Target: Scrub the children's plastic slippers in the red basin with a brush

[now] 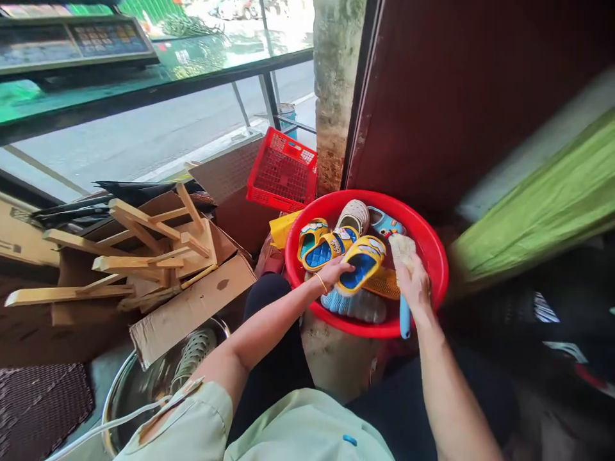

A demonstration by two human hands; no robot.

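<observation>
Head view: seated person looks down past a pale green sleeve [177,416] and a dark trousered knee [269,320] into a red plastic basin [423,256].

Left hand: open [331,274], palm down, fingers extended, forearm reaching across from the lower left; fingertips appear to touch a yellow-and-blue slipper [364,264], placed to steady it against the pile. Gold bangle [320,282] on the wrist.

Right hand: closed [414,287] around a scrubbing brush [402,251], forearm rising from the lower right, blue handle sticking down past the fist, pale bristled head up near the basin rim.

Basin: sits low in front of the knees on a pale concrete-looking block [336,358], within easy reach of both hands. Holds a cream slipper [353,216], a light blue slipper [387,222], and more yellow-and-blue slippers [319,244], overlapping. Any water inside cannot be seen.

Rest: red plastic crate [282,169] behind the basin, torn cardboard box [192,307] holding wooden slats [144,256], steel bowl [158,384] by the left arm, concrete pillar [336,83], green cloth [533,192].
</observation>
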